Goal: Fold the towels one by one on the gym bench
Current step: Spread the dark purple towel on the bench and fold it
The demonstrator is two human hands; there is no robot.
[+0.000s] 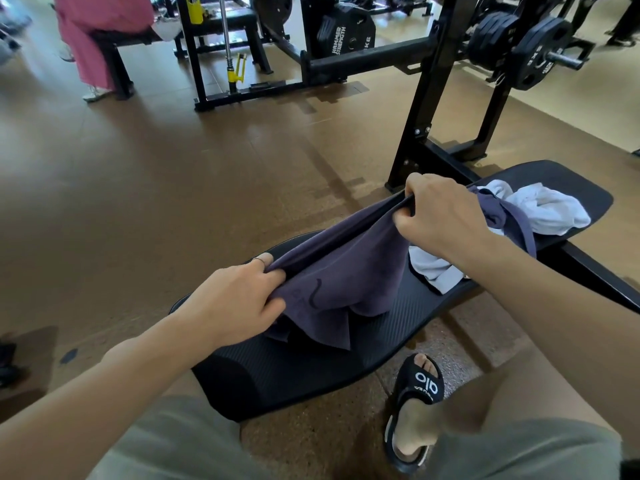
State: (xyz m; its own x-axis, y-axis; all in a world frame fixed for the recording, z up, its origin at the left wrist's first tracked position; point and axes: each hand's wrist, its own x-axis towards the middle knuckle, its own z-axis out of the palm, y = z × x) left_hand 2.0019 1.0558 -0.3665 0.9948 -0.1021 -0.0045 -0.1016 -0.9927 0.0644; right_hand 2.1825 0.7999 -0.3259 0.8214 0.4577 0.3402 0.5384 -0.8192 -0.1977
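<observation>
Purple terry cloth hangs stretched between two hands above the black padded bench (398, 327). The left hand (239, 299) grips one end of the purple towel (346, 271) with fingers curled round a bunched edge, and the right hand (440, 216) pinches the other end higher up and farther along the bench, thumb and fingers closed on the hem. Between them the upper edge runs taut, while the rest of the cloth droops in loose folds, its lower corners touching the bench pad.

Beyond the right hand, a crumpled heap of white towels (547, 209) lies on the far part of the bench, with another strip of purple cloth (519, 223) draped across it. A pale towel (433, 271) lies rumpled just under the right forearm. I see no neatly folded stack anywhere on the bench.

By my reckoning the job is at an early stage: this towel is only being spread out and squared, no crease is set in it yet, and everything else on the bench looks unfolded and waiting. The person sits astride the bench end, one foot in a black slide sandal (415, 403) on the brown gym floor (173, 168), and weight racks (519, 46) stand behind.
</observation>
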